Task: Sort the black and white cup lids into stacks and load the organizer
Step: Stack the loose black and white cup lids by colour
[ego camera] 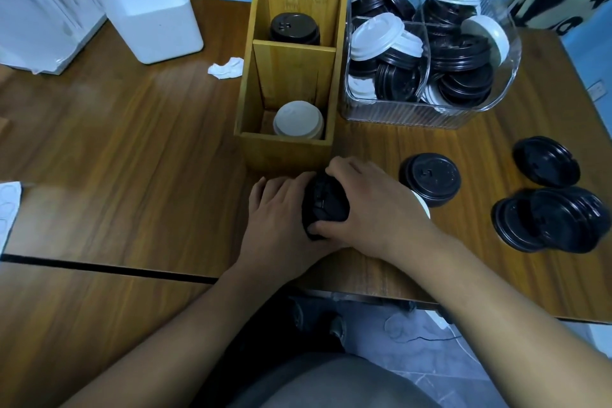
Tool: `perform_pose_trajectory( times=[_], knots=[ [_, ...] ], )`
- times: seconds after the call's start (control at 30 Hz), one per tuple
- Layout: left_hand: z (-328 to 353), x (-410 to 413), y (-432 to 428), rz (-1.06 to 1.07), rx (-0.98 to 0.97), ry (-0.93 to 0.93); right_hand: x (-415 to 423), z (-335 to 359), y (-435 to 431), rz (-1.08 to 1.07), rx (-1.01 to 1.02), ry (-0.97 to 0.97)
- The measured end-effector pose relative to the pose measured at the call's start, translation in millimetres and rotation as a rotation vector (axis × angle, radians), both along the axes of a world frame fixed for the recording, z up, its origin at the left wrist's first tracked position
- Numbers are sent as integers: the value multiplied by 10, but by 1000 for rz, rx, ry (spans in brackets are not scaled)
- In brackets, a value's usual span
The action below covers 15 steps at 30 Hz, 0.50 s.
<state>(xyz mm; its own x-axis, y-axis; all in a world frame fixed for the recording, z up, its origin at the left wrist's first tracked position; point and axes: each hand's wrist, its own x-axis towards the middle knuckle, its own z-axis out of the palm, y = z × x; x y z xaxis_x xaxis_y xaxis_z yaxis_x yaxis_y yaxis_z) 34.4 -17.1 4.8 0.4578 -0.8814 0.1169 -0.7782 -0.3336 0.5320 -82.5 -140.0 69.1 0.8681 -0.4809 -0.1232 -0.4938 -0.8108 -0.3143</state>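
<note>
The wooden surface [132, 142] carries everything. In its middle stands the tall wooden organizer [284, 149], with its compartments in a row running away from the person. The nearest one holds a white stack [298, 119] and the middle one a black stack [294, 26]. What the far one holds cannot be told. Just right of the organizer sits a clear bin [397, 116], heaped with mixed black and white lids. A white box [149, 10] stands at the far left.

In front of the organizer both hands close on a held stack [326, 205] of black lids, low over the surface. The left hand [275, 209] cups its left side. The right hand [374, 205] has its fingers curled over the top and its thumb at the near edge.

Loose black lids lie to the right: a single lid [429, 177], another lid [544, 161] beyond it, and an overlapping pile [549, 220] near the edge. A white lid [422, 205] peeks from under the right hand. A crumpled tissue [227, 68] lies left of the organizer.
</note>
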Motion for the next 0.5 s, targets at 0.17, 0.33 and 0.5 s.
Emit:
perform_pose_trajectory(
  times=[0.17, 0.33, 0.5],
  knots=[
    [5, -5, 2, -39, 39, -36, -56, 76, -68, 44, 61, 83],
    [-9, -11, 20, -51, 26, -53, -86, 62, -58, 94, -44, 71],
    [-2, -24, 7, -10, 56, -85, -538, 193, -124, -67, 32, -105]
  ],
)
